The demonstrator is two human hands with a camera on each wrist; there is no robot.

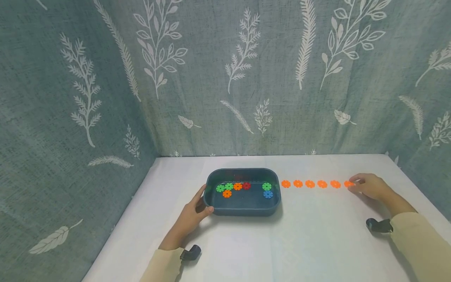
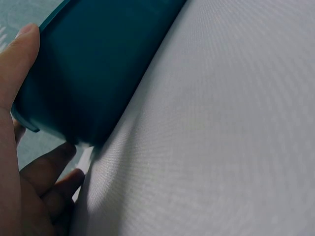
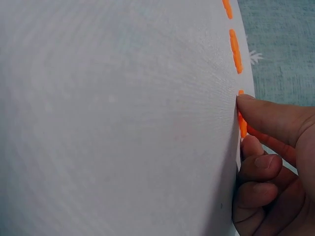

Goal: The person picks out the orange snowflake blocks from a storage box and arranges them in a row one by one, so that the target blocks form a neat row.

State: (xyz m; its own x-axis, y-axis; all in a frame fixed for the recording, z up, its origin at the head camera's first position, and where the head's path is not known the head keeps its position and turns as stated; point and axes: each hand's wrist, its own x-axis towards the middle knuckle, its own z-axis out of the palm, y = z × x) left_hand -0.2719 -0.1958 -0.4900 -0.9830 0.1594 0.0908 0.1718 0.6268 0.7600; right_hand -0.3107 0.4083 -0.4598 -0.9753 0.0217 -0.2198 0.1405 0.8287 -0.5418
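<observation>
My left hand grips the left end of a dark teal plastic tray. In the left wrist view, its thumb lies along the rim and the other fingers curl by the corner. At the right end of a row of orange notched discs, my right hand holds the last orange disc at the table surface. The right wrist view shows the thumb on that disc, the index finger partly hidden behind it, and the other fingers curled.
Several more orange discs, such as one orange disc, lie flat in a spaced line right of the tray. Inside the tray are green discs, orange discs, a red disc and a blue disc. Leaf-patterned curtains border the white table.
</observation>
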